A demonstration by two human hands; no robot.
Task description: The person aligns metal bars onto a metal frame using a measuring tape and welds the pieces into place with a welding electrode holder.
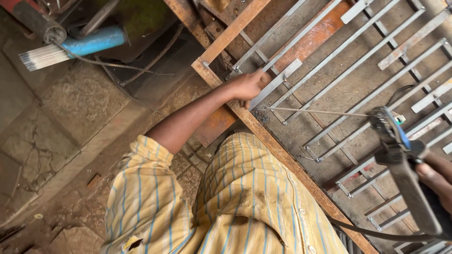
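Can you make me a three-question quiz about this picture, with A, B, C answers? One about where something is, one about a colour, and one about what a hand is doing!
1. Where does the bundle of thin grey rods lie?
A. top left, on the floor
B. on the metal grille
C. in the right hand

2. What colour is the tube beside that bundle?
A. red
B. blue
C. green

3. What is the left hand doing?
A. hanging free
B. holding the rod holder
C. pressing a flat metal bar on the grille

Answers:
1. A: the rod bundle lies on the stone floor at the top left.
2. B: the tube is bright blue.
3. C: the left hand rests on the flat bar of the grille, while the right hand holds the rod holder.
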